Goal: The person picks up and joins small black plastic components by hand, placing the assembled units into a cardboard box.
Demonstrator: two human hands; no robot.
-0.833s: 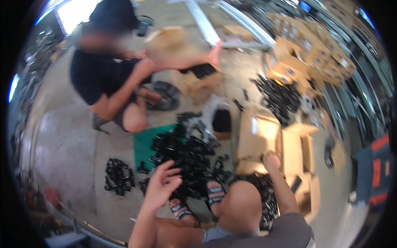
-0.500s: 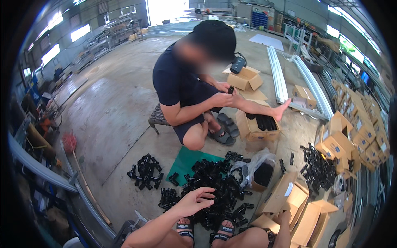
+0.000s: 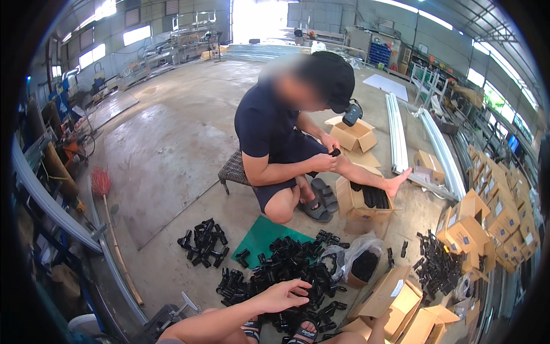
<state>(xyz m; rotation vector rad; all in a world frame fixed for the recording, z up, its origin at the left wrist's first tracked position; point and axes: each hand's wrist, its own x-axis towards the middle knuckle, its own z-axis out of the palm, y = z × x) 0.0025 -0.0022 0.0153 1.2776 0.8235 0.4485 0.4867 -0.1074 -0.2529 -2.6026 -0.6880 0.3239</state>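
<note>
My left hand (image 3: 285,296) hovers over a big heap of black pipe fittings (image 3: 289,258), its fingers spread and holding nothing. Low on the right, my right hand (image 3: 381,319) is at the near side of an open cardboard box (image 3: 404,307); its fingers are too hidden to show whether they grip anything. Part of the heap rests on a green sheet (image 3: 262,232), and a smaller pile of black fittings (image 3: 204,242) lies left of it. Facing me, a seated person (image 3: 281,137) holds a small black piece (image 3: 335,152) in both hands.
Beside the heap stands a plastic-lined box of black parts (image 3: 365,266). More black parts (image 3: 438,261) lie on the floor at right, before stacked cartons (image 3: 507,212). A box (image 3: 366,200) sits by the person's foot. A red broom (image 3: 101,182) lies at left.
The view has tilted up and shifted left. My left hand stays spread above the heap, and my right hand remains at the box. The seated person still handles the small black piece.
</note>
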